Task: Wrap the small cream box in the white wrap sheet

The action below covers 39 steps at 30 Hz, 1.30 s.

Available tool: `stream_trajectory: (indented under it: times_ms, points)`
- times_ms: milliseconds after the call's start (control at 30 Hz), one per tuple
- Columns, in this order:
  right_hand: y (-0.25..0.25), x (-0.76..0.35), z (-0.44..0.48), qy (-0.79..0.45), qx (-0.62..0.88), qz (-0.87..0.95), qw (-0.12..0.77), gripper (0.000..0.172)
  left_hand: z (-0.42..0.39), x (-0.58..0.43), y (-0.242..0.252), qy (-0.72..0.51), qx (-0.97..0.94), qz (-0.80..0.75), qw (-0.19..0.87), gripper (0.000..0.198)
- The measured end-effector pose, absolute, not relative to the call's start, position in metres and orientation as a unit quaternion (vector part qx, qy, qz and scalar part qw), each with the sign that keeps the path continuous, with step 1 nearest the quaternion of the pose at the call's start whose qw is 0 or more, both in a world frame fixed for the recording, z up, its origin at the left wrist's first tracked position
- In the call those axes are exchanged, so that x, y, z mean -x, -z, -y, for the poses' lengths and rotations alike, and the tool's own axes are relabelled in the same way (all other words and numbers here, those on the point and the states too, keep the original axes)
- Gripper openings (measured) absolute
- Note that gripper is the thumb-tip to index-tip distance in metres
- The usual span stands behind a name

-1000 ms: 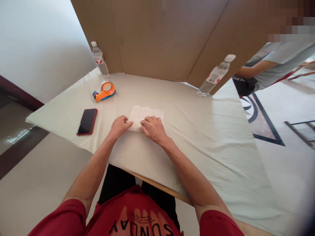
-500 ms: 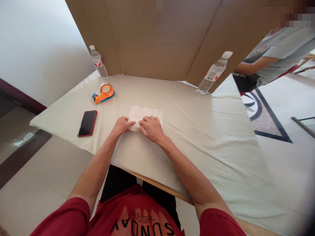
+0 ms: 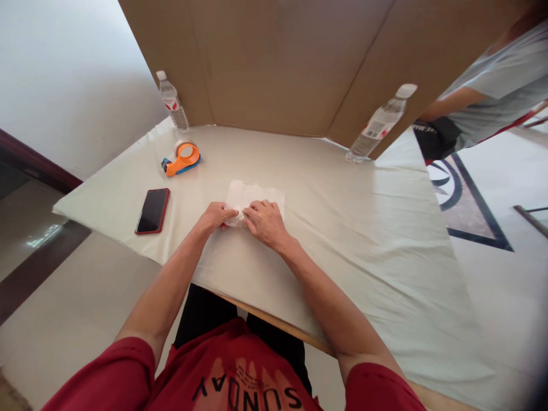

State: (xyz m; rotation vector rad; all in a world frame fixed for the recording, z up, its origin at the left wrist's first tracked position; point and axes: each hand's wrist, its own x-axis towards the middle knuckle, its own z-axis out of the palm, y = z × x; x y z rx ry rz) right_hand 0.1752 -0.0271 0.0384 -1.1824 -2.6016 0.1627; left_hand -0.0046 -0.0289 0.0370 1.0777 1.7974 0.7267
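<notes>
Sheet (image 3: 259, 194): white, thin, soft-looking, roughly rectangular, far margin slightly uneven. Lies on the surface (image 3: 342, 245), nearer the near edge than the far one; its near margin is bunched between the two hands.

Left hand (image 3: 216, 215): at the sheet's near left corner, thumb on top, fingers curled below it; pinching the material. Right hand (image 3: 266, 222): over the near right part, fingers bent and touching the sheet; cannot tell whether it grips or only presses. Fingertips of the two are near each other, not touching.

Surface covering: pale, smooth under the hands, creased in long folds toward the right edge. Wooden strip shows along the near edge.

Left of the hands, by the slanting left edge: phone (image 3: 153, 211), flat, dark glossy face, red rim. Beyond it, toward the far left corner: tape dispenser (image 3: 176, 167), orange ring-shaped plastic, blue underside.

Far side: brown cardboard panel (image 3: 274, 68), upright, vertical creases, walling off the far edge. Before its left end, clear plastic bottle (image 3: 173, 104), white cap, red-and-white label; second bottle (image 3: 379, 128), similar, before its right end.

Beyond the far right corner: another person's grey sleeve (image 3: 507, 77).
</notes>
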Motion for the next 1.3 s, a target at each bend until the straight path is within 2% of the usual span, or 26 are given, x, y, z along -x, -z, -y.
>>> stream_trajectory:
  times_ms: [533, 767, 1300]
  points:
    - [-0.039, -0.175, 0.029, -0.049, 0.411, 0.9, 0.134, 0.024, 0.027, -0.001, -0.039, -0.288, -0.465, -0.709, 0.445, 0.015]
    - [-0.04, -0.174, 0.029, -0.048, 0.413, 0.9, 0.128, 0.026, 0.021, 0.0, -0.033, -0.269, -0.492, -0.735, 0.382, 0.008]
    - [-0.038, -0.174, 0.03, -0.054, 0.413, 0.9, 0.133, 0.026, 0.016, -0.013, -0.028, -0.356, -0.473, -0.706, 0.389, 0.01]
